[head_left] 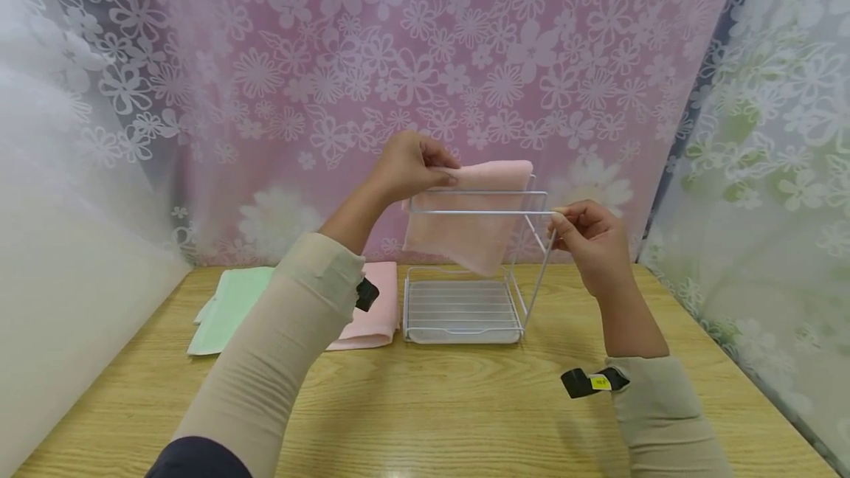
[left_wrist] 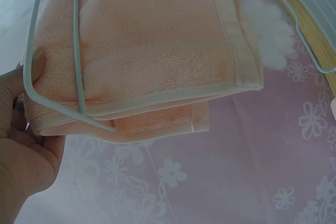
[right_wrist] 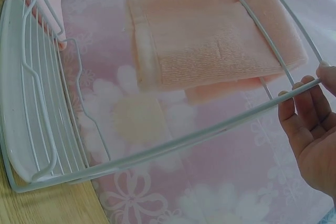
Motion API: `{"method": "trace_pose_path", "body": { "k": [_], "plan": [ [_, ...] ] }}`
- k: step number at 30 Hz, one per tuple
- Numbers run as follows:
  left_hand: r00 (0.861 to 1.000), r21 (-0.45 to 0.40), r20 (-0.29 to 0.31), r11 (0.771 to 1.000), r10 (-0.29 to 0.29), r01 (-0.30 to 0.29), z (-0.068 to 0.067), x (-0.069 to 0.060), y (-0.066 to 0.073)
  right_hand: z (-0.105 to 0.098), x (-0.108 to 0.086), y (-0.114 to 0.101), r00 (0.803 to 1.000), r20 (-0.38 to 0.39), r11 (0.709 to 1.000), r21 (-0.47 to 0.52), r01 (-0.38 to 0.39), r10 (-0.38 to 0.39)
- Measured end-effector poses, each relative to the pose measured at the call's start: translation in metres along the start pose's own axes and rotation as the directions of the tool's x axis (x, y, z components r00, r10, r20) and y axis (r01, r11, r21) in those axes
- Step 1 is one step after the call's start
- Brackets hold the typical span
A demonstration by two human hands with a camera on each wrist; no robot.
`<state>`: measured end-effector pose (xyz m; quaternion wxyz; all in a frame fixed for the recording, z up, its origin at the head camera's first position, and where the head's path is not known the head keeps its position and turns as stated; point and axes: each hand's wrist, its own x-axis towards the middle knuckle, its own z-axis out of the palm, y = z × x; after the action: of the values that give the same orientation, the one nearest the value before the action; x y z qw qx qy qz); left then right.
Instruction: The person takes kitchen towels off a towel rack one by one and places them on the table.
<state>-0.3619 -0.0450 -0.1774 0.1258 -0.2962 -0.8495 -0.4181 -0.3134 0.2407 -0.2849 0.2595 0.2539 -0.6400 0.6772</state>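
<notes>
A pink towel point(head_left: 494, 177) hangs folded over the rear top bar of a white wire rack point(head_left: 541, 271). My left hand point(head_left: 413, 167) pinches the towel's left end at the fold, thumb in front. In the left wrist view, the towel point(left_wrist: 157, 45) hangs behind two rack bars, with its layers showing at the side edge. At the rack's front top right corner, my right hand point(head_left: 594, 242) grips the wire between thumb and fingers. The right wrist view shows the same hand point(right_wrist: 315, 135) at the upper end of the side bar.
The rack's base holds a white tray point(head_left: 465, 334) on the wooden table point(head_left: 425, 397). Left of it lie another folded pink towel point(head_left: 381, 301) and a green towel point(head_left: 229, 316), partly covered by my left sleeve. A floral curtain point(head_left: 425, 57) stands behind the table.
</notes>
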Motion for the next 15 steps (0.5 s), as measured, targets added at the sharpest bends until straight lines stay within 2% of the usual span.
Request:
{"method": "trace_pose_path", "body": {
  "k": [8,15],
  "plan": [
    [1.000,-0.044,0.005,0.999,0.018,-0.018,-0.0042,-0.0061,0.0030,0.0001,0.0004,0.0001,1.000,-0.005,1.000,0.003,-0.007,0.007],
    [0.999,-0.048,0.021,0.998,0.036,-0.035,-0.0066,-0.0106,0.0049,0.0008,0.0005,0.0009,1.000,-0.015,1.000,-0.005,-0.010,0.010]
  ]
}}
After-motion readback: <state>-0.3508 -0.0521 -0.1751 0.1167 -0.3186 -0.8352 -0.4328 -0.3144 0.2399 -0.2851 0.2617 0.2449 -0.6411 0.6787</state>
